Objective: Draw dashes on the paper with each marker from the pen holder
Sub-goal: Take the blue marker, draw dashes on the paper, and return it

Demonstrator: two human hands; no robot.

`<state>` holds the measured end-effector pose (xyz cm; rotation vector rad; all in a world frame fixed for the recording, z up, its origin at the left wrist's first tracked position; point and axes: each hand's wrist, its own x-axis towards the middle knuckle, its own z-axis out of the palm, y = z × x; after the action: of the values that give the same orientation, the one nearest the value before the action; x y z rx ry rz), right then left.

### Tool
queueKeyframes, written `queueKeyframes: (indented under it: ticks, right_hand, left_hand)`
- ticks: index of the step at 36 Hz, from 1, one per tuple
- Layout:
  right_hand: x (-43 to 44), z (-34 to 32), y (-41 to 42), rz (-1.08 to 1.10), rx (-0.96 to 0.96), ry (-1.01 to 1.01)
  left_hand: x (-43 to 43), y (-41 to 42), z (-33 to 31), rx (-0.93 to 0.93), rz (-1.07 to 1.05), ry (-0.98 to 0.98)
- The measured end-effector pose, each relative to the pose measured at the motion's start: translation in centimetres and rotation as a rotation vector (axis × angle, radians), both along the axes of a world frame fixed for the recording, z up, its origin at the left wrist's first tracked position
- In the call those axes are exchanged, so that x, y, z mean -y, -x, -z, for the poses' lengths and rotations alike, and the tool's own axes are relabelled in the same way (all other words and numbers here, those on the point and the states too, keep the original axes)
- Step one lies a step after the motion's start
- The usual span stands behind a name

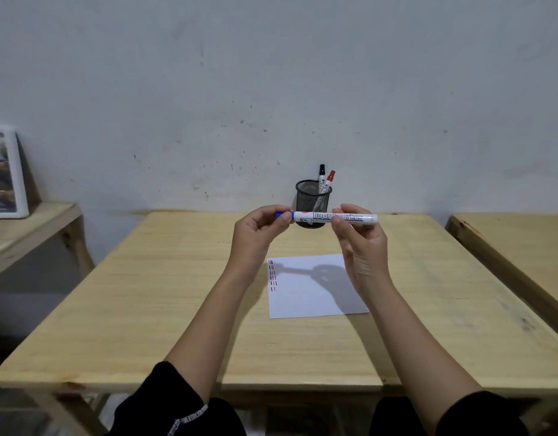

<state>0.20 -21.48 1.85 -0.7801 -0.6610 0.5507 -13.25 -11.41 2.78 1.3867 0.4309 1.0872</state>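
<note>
A blue-capped white board marker (315, 216) is held level in the air above the table. My left hand (262, 229) pinches its blue cap (280, 214), and my right hand (359, 243) grips the white barrel. Below lies the white paper (312, 291), with a black and a red column of dashes near its left edge. Behind the marker, by the wall, stands a black mesh pen holder (312, 196) with a black marker (321, 177) and a red marker (329, 180) upright in it.
The wooden table (145, 294) carries the paper and holder. Another wooden table (523, 247) stands close on the right. At the left a lower wooden shelf (26, 228) holds a white-framed picture (4, 174) leaning on the wall.
</note>
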Motion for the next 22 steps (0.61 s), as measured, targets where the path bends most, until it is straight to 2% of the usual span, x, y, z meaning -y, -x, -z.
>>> queueKeyframes:
  ticks: [3,7,17,22]
  right_hand:
    - [-0.3,0.1,0.2,-0.041,-0.016,0.002]
    - [-0.7,0.8,0.4,-0.073,0.186,0.069]
    - [-1.1,0.5,-0.3,-0.046,0.335,0.093]
    - [-0.8,-0.4,-1.2,-0.051,0.289,0.028]
  left_hand:
    - [0.0,-0.1,0.4,0.013,0.021,0.021]
    - [0.3,-0.4,0.5,0.004,0.06,0.015]
    - [-0.2,-0.3,0.8,-0.037,0.023,0.057]
    - [-1.7,1.1,0.8,-0.016,-0.061,0.138]
